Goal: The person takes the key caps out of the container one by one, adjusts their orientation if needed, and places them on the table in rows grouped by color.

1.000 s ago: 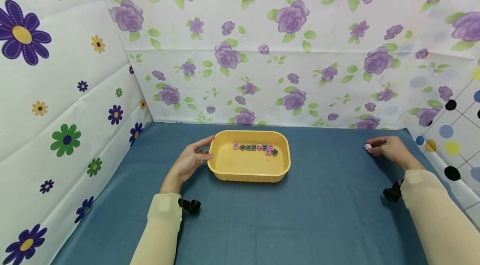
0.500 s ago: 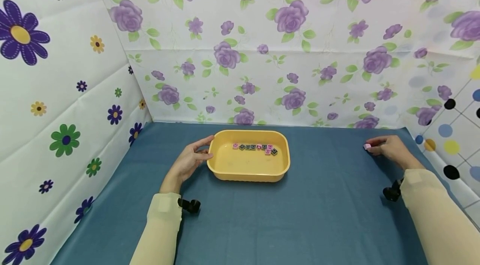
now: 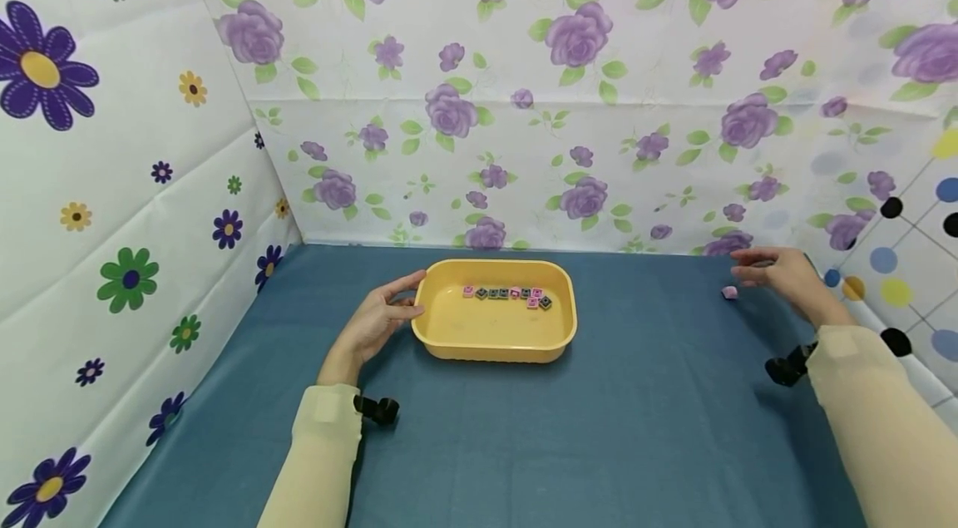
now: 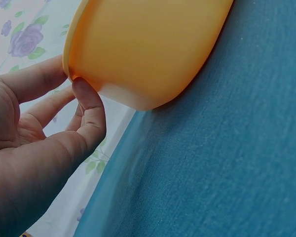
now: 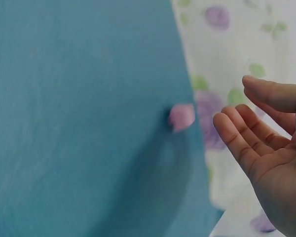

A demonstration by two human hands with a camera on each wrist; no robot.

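- A person's left hand (image 3: pixel 377 316) rests against a yellow plastic tray (image 3: pixel 479 333) toward the far side of the cloth-covered worktop (image 3: pixel 479 445), thumb and index finger spread over the tray's left end, the other fingers loose.
- Well apart from it, the right hand (image 3: pixel 782 274) hovers near the worktop's far right corner, its fingers relaxed and holding nothing.
- Just beside those fingertips, not touching them, a lone pink block (image 3: pixel 729 293) with a dark side sits on the cloth, close to the far edge.
- In the tray's far half lie four pink pieces (image 3: pixel 533 303) and five dark pieces (image 3: pixel 504 293): seven in a row, two just in front at the row's right end.
- From where I stand, a careless brush of the right fingertips could knock the small block toward the far edge; a tug by the left hand could jolt the tray and break up the row.
- No brand or label shows; marks on the pieces are too small to read.
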